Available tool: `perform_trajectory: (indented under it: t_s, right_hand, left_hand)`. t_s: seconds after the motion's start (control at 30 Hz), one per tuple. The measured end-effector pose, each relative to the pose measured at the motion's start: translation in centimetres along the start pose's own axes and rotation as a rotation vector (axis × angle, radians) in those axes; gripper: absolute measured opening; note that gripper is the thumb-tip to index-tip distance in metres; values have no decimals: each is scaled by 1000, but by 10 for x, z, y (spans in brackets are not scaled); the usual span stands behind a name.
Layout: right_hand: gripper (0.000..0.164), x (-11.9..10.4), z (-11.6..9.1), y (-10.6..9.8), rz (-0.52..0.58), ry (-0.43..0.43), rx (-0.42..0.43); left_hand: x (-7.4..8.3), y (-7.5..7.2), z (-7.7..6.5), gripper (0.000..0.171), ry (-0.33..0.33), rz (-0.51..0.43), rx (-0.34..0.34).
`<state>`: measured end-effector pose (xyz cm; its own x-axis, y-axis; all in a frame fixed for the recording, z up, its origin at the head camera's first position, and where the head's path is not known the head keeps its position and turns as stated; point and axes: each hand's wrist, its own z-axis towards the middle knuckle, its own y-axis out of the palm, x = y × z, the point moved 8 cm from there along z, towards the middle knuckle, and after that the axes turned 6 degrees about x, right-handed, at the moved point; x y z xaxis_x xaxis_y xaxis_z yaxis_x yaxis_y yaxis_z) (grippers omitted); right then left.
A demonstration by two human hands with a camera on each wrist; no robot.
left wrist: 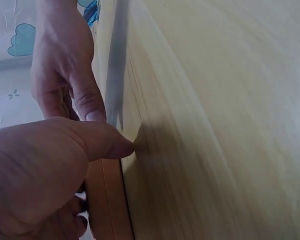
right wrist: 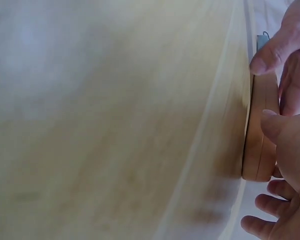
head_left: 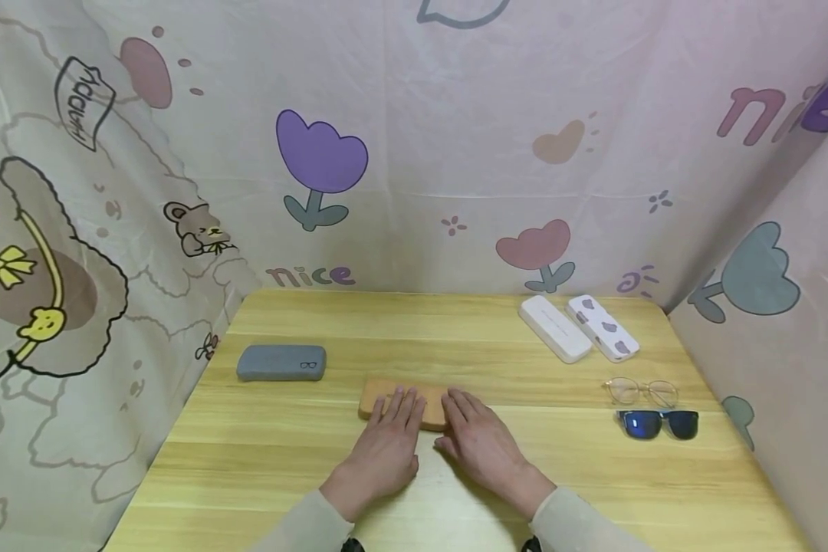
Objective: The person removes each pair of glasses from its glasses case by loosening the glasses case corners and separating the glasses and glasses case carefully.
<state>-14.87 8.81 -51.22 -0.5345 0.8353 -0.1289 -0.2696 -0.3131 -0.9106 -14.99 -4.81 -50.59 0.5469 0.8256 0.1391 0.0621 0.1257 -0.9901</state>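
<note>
A tan-orange glasses case (head_left: 433, 410) lies closed on the wooden table in front of me. My left hand (head_left: 385, 451) rests its nearly straight fingers on top of the case. At the right end my right hand (head_left: 488, 448) lays extended fingers over the case's edge. In the right wrist view, the right thumb (right wrist: 271, 124) is against the front side of the case (right wrist: 260, 150), where a thin seam runs along its length. The left wrist view shows the left thumb (left wrist: 112, 142) beside the case's front side (left wrist: 107, 200).
To the left lies a grey glasses case (head_left: 280, 363). Back right are a white case (head_left: 555, 330) and a patterned white case (head_left: 602, 328). Thin-framed glasses (head_left: 640, 392) and dark sunglasses (head_left: 658, 424) lie at the right. Printed curtains (head_left: 428, 153) surround the table (head_left: 248, 475).
</note>
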Motion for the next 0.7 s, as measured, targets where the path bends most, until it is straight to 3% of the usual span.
perform_trajectory:
  t_s: [0.27, 0.5, 0.7]
  right_hand:
    - [76, 9, -4, 2, 4, 41, -44]
    - [76, 11, -4, 1, -12, 25, -31]
    - [75, 11, -4, 1, -23, 19, -26]
  left_hand:
    - [-31, -9, -14, 80, -89, -81, -33]
    - [-68, -24, -35, 82, -196, -137, -42]
    - [-89, -33, -47, 85, -263, -167, -45]
